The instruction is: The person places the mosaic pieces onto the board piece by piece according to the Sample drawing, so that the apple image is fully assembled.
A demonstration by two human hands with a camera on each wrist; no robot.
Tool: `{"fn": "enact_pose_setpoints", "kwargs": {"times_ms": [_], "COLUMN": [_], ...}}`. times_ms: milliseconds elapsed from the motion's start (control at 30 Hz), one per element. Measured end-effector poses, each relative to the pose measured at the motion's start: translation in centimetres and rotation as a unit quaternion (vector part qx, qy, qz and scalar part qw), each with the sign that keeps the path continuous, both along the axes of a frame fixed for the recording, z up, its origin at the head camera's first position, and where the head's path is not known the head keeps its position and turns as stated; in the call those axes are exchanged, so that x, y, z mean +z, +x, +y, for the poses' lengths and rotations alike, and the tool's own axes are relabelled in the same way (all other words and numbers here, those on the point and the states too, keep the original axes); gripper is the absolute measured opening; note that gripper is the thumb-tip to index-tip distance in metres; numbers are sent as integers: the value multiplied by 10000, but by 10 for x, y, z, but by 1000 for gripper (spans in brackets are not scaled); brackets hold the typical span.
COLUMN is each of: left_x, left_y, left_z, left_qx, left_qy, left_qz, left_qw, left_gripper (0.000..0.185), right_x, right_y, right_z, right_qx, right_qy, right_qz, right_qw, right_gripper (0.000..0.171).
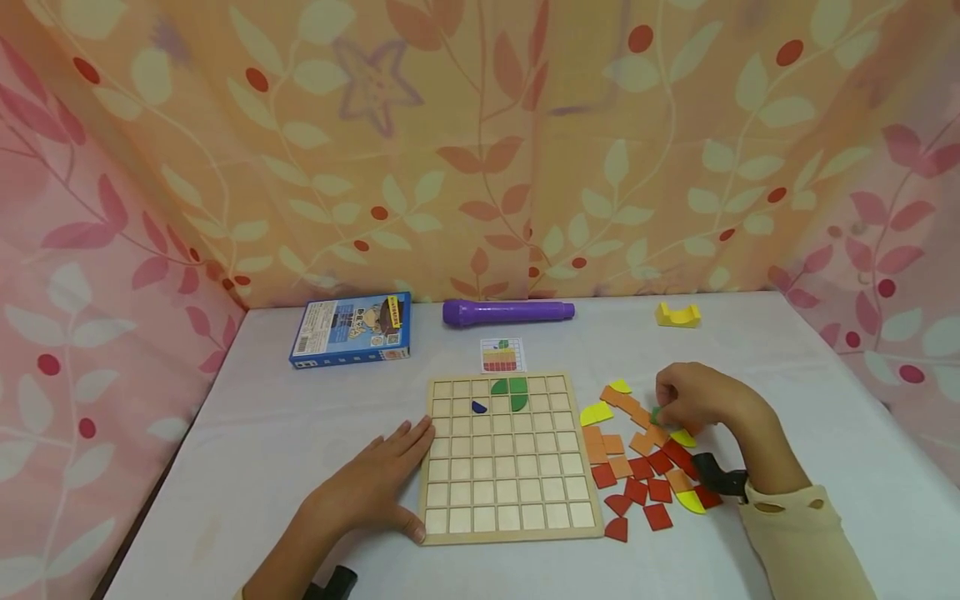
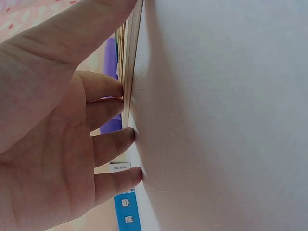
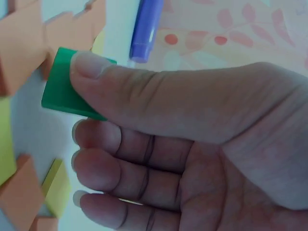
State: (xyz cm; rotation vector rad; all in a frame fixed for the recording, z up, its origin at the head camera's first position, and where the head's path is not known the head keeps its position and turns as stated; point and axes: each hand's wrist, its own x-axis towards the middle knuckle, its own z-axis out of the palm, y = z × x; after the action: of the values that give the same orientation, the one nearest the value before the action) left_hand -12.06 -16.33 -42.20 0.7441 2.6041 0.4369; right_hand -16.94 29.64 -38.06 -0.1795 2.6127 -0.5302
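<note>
green tile (image 3: 62, 86) sits pinched between the thumb and fingers of the right hand (image 1: 693, 400), just above the loose heap of orange, red and yellow pieces (image 1: 637, 467) to the right of the wooden grid board (image 1: 510, 533). left hand (image 1: 375, 483) lies flat and released, fingers straight against the board's left edge. green and blue pieces sit in the board's upper rows.

Print shows on the blue box (image 1: 351, 330), with white characters on its edge in the left wrist view, but none is legible.
</note>
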Motion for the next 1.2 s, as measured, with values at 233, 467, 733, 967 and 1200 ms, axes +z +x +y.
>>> {"fn": "enact_pose_setpoints", "kwargs": {"times_ms": [233, 467, 733, 967, 1200], "left_x": [1, 0, -2, -3, 0], "left_y": [0, 0, -1, -1, -1], "left_z": [0, 0, -1, -1, 0], "left_qx": [-4, -60, -98, -105, -28], "left_qy": [-21, 21, -20, -18, 19], "left_qz": [37, 69, 138, 119, 58], "left_qw": [10000, 10000, 9999, 9999, 10000], "left_gripper": [133, 133, 134, 134, 135], "right_x": [3, 7, 6, 4, -6], "right_y": [-8, -26, -40, -44, -52], "right_z": [-21, -58, -104, -138, -169], "right_qx": [500, 1165, 1672, 1695, 1669], "right_qy": [-293, -283, -661, -623, -623], "right_qz": [357, 591, 806, 1105, 1372], "right_qw": [9977, 9910, 9804, 9773, 9744], "right_gripper": [19, 19, 22, 23, 27]}}
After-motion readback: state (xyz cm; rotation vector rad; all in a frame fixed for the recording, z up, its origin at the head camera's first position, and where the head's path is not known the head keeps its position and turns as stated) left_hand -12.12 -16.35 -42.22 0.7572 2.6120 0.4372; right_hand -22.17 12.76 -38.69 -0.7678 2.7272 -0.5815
